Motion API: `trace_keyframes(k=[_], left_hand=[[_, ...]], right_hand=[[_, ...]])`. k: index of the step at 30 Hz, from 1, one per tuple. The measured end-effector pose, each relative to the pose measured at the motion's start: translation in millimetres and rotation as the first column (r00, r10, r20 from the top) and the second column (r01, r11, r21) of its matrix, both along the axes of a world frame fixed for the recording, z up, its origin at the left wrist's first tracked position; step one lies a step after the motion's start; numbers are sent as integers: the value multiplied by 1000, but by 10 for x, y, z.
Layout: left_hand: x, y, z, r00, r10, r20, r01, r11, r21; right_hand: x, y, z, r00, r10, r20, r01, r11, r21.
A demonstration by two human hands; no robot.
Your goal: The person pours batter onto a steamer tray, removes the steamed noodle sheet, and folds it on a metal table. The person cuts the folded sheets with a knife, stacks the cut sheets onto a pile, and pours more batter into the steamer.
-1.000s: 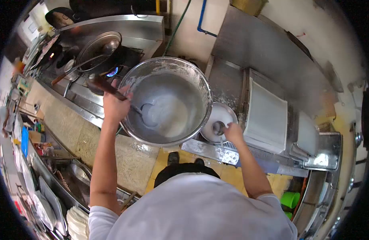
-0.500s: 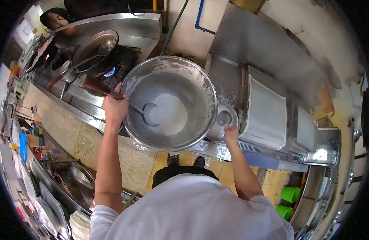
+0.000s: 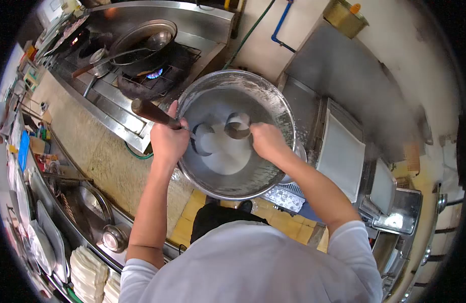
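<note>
A large steel mixing bowl point(image 3: 267, 94) with a white-smeared wall holds a whitish mixture point(image 3: 225, 160). My left hand point(image 3: 168, 142) is closed around the wooden handle of a ladle point(image 3: 204, 139) at the bowl's left rim, and the ladle's head rests in the mixture. Over the middle of the bowl, my right hand point(image 3: 269, 141) grips a small metal cup point(image 3: 237, 125) by its edge. What is inside the cup I cannot make out. Partly hidden behind my right forearm and the big bowl, a smaller metal bowl point(image 3: 299, 151) stands at the right.
At the upper left, a wok point(image 3: 123, 56) with a second ladle point(image 3: 159, 40) across it sits on the stove above a blue flame point(image 3: 154, 74). White-topped equipment point(image 3: 340, 149) stands to the right. Stacked white containers point(image 3: 86, 272) are at the lower left.
My right hand has moved left from the smaller metal bowl to over the mixing bowl, with the metal cup. My left hand keeps its grip on the ladle. The view has shifted slightly.
</note>
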State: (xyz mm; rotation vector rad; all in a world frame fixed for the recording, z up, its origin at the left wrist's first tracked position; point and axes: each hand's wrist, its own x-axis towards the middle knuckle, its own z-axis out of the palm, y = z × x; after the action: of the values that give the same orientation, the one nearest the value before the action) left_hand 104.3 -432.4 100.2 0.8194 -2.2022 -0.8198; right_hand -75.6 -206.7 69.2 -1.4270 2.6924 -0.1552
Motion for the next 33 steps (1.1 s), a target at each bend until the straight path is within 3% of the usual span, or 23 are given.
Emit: trace_keyframes(k=[3, 9, 12, 15, 18, 20, 21, 22, 23, 24, 27, 33], left_hand=[[68, 4, -58, 1000, 10, 22, -7, 995, -104], [162, 19, -88, 999, 0, -49, -3, 998, -59], [178, 13, -96, 1000, 0, -11, 0, 999, -42], [184, 27, -63, 1000, -3, 11, 3, 1000, -7], [166, 16, -31, 998, -1, 60, -2, 999, 44], [143, 8, 1, 996, 7, 84, -9, 1000, 30], [126, -3, 18, 995, 8, 96, -11, 1000, 22], [95, -23, 18, 996, 13, 90, -14, 1000, 11], [55, -60, 7, 996, 17, 84, -17, 1000, 0], [18, -93, -3, 997, 21, 79, -21, 1000, -11], [-93, -204, 29, 993, 2, 122, -7, 999, 38], [-361, -563, -5, 980, 8, 199, -21, 998, 65]], right_hand=[[-141, -309, -610, 957, 210, -199, -147, 945, 290], [-162, -474, -1100, 911, 312, -270, -177, 887, 427], [-114, -449, -1259, 956, 266, -121, -179, 859, 480], [78, -356, -1204, 968, 210, 141, -253, 811, 528], [238, -264, -1211, 962, 117, 246, -236, 810, 538], [88, -256, -1564, 923, 184, 339, -355, 750, 559], [78, -289, -1548, 898, 212, 386, -411, 717, 563], [54, -277, -1515, 805, -62, 590, -302, 812, 498], [18, -255, -1468, 590, -293, 752, -160, 871, 465], [33, -268, -1306, 285, -446, 848, -4, 885, 466], [107, -335, -787, 209, -381, 901, -80, 911, 404], [45, -344, 178, 400, -119, 909, -123, 975, 182]])
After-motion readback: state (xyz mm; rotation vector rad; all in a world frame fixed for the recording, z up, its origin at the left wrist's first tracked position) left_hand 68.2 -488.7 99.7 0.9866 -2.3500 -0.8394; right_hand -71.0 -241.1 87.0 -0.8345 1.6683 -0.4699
